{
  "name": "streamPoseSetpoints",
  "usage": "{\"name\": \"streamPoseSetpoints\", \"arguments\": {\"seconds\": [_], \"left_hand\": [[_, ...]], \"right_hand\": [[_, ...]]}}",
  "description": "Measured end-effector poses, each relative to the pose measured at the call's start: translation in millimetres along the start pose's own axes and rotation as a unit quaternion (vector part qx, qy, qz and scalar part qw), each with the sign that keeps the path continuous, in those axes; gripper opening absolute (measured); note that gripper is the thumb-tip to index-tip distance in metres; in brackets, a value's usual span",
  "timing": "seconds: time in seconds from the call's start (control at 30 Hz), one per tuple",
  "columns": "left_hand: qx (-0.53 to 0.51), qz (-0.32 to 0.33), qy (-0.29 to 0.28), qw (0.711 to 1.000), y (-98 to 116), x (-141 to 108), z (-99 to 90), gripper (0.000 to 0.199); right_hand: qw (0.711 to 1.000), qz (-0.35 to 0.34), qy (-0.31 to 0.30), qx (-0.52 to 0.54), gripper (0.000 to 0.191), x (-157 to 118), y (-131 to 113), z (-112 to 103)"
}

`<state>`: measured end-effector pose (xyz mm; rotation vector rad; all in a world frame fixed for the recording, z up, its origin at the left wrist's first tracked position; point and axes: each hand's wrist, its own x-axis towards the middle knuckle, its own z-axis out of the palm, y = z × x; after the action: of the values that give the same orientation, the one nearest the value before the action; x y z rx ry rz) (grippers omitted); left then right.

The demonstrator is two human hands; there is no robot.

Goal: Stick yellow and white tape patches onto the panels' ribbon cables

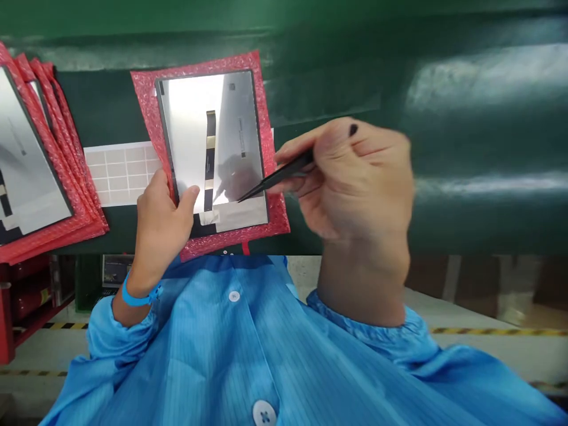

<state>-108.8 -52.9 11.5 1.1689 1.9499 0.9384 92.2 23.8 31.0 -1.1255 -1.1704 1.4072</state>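
Note:
A display panel (186, 136) with a shiny silver back lies on a pink bubble-wrap bag (144, 97). Down its middle runs a dark flex cable (209, 160), with a piece of clear tape (208, 218) at the lower end. My left hand (166, 213) grips the panel's lower left edge, thumb on top and fingers hidden beneath. Black tweezers (284, 173) are pinched in my right hand (355, 177); their tips point down and left, over the panel's lower part. Whether the tips touch the surface I cannot tell.
At the left is a stack of pink bubble-wrap bags (75, 171) with another display panel (31, 177) on top. A sheet of pale rectangular labels (122, 174) lies partly under the middle bag. Everything rests on a green table mat (319, 89). Red bins (31, 290) stand below at left.

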Motion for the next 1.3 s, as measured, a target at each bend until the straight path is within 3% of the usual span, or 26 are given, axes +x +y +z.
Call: {"name": "streamPoseSetpoints", "arguments": {"seconds": [0.1, 0.2, 0.23, 0.3, 0.37, 0.4, 0.6, 0.77, 0.93, 1.3], "left_hand": [[0.207, 0.019, 0.081, 0.975, 12, -12, -7.9, 0.024], [0.209, 0.117, 0.149, 0.959, 22, -28, -16.3, 0.023], [0.175, 0.146, 0.133, 0.965, 24, -32, -18.3, 0.022], [0.091, 0.175, 0.048, 0.979, 26, -40, -20.1, 0.023], [0.029, 0.176, -0.038, 0.983, 26, -43, -18.5, 0.022], [0.017, 0.172, -0.054, 0.983, 25, -44, -16.7, 0.020], [0.035, 0.157, -0.013, 0.987, 15, -34, -9.1, 0.013], [0.135, 0.213, 0.000, 0.968, -9, -26, -11.5, 0.020], [0.184, 0.266, -0.010, 0.946, -27, -29, -8.2, 0.031], [0.201, 0.240, -0.028, 0.949, -26, -32, -7.4, 0.031]], "right_hand": [[0.997, 0.052, -0.043, 0.030, 0.046, -4, 8, 4], [0.996, 0.067, -0.053, 0.042, 0.043, -7, 9, 8], [0.995, 0.068, -0.056, 0.041, 0.042, -9, 8, 10], [0.994, 0.071, -0.072, 0.048, 0.041, -12, 7, 14], [0.990, 0.079, -0.092, 0.070, 0.038, -15, 8, 20], [0.988, 0.081, -0.100, 0.082, 0.037, -16, 8, 22], [0.984, 0.091, -0.140, 0.056, 0.031, -17, 16, 22], [0.994, 0.058, -0.083, -0.031, 0.019, -14, 21, 7], [0.991, 0.044, -0.076, -0.097, 0.018, -14, 23, 5], [0.983, 0.069, -0.103, -0.138, 0.024, -12, 18, 2]]}}
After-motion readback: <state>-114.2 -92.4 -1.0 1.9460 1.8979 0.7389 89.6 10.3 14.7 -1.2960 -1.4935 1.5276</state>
